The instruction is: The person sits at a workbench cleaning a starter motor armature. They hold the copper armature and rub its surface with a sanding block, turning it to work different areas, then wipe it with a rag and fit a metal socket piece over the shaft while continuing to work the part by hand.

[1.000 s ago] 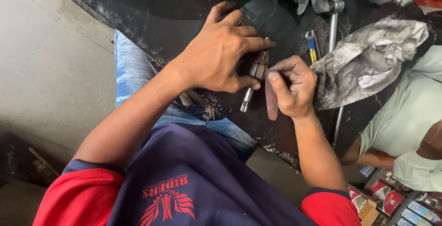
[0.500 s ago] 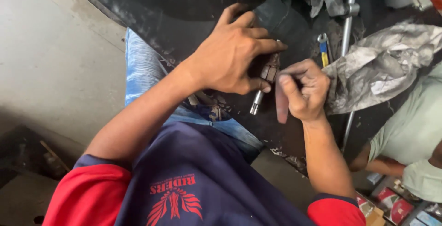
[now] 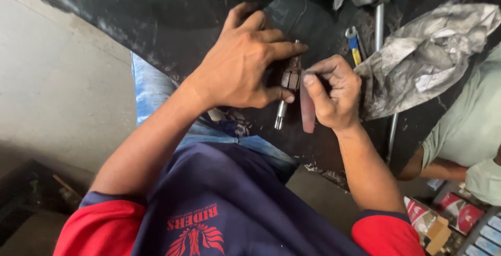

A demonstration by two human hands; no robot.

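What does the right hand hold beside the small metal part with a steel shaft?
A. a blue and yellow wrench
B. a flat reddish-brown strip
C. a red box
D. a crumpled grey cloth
B: the right hand pinches a flat reddish-brown strip next to the small metal part, which the left hand grips.

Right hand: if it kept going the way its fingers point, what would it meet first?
Probably the small metal shaft part gripped by the left hand. The right hand, pinching a flat reddish strip, points left toward it; depth is unclear.

head-worn camera, looking steeply down, close over workbench [image 3: 156, 21]
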